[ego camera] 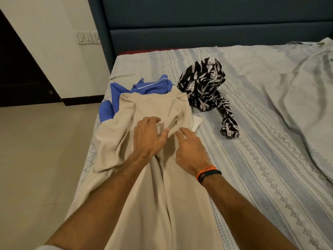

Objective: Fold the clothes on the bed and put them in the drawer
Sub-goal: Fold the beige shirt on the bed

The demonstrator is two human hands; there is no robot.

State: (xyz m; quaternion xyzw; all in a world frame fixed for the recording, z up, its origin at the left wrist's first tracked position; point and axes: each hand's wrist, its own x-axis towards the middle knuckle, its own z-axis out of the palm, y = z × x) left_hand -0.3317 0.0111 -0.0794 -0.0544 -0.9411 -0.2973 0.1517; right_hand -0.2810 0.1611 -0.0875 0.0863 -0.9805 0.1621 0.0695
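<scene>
Currently on the bed: beige trousers spread lengthwise along its left edge, partly over a blue garment; a black-and-white leaf-print garment heaped just beside them. My left hand and right hand hover over the trousers, fingers loosely spread, gripping nothing.

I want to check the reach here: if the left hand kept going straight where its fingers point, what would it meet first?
Most likely more of the beige garment under the left hand, then the blue garment beyond it; depth is hard to judge.
</scene>
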